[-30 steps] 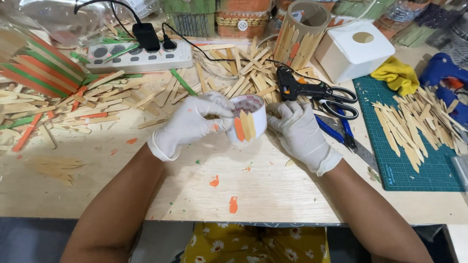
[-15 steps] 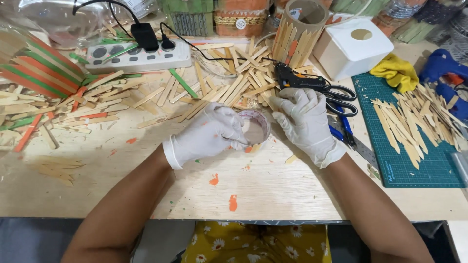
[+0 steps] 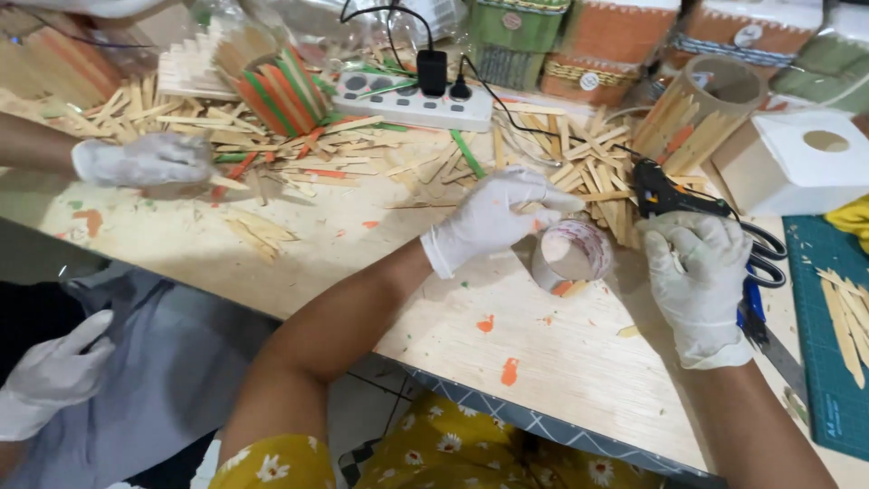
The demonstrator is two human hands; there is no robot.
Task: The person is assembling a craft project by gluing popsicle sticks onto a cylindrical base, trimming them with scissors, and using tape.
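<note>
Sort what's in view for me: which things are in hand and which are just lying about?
In hand: left hand and right hand at the cardboard ring; wooden sticks; black glue gun.
Lying about: power strip; scissors; white box; green cutting mat.

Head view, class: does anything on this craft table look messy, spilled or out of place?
Yes. Wooden sticks lie scattered loose across the table, some against the white power strip. Orange paint blotches mark the bare wood. Black scissors lie beside the right hand.
</note>
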